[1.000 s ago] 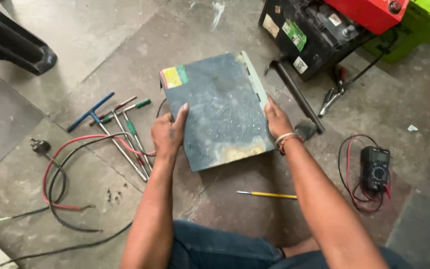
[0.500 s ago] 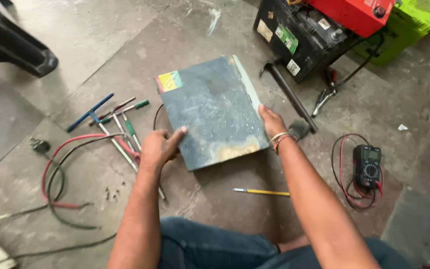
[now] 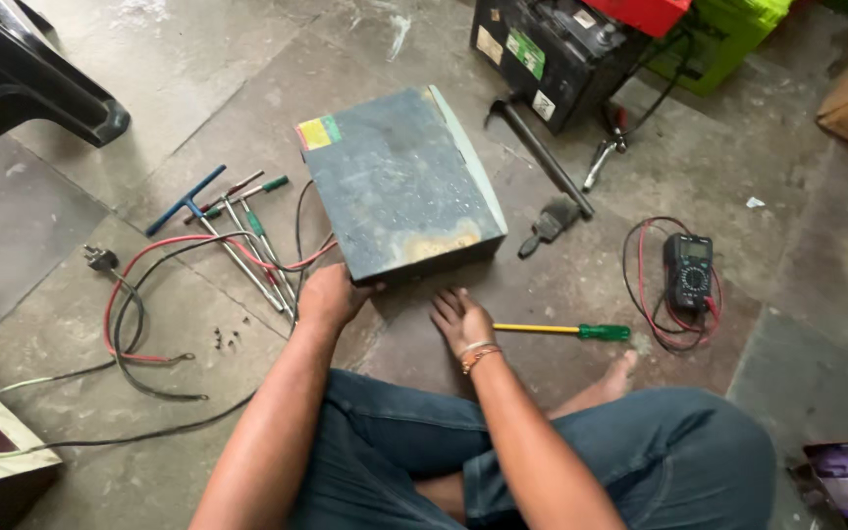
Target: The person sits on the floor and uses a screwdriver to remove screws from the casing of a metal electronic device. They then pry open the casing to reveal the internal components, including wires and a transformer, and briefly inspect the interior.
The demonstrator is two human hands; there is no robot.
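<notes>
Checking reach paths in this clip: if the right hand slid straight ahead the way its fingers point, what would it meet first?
Probably the near side of the worn blue-grey metal box. The right hand lies flat on the floor just short of it, fingers pointing toward it, though the gap is hard to judge.

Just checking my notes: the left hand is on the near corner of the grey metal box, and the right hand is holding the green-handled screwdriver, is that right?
Not quite. In the head view the right hand rests open on the floor beside the green-handled screwdriver, not holding it. The left hand is indeed on the near corner of the grey metal box.
</notes>
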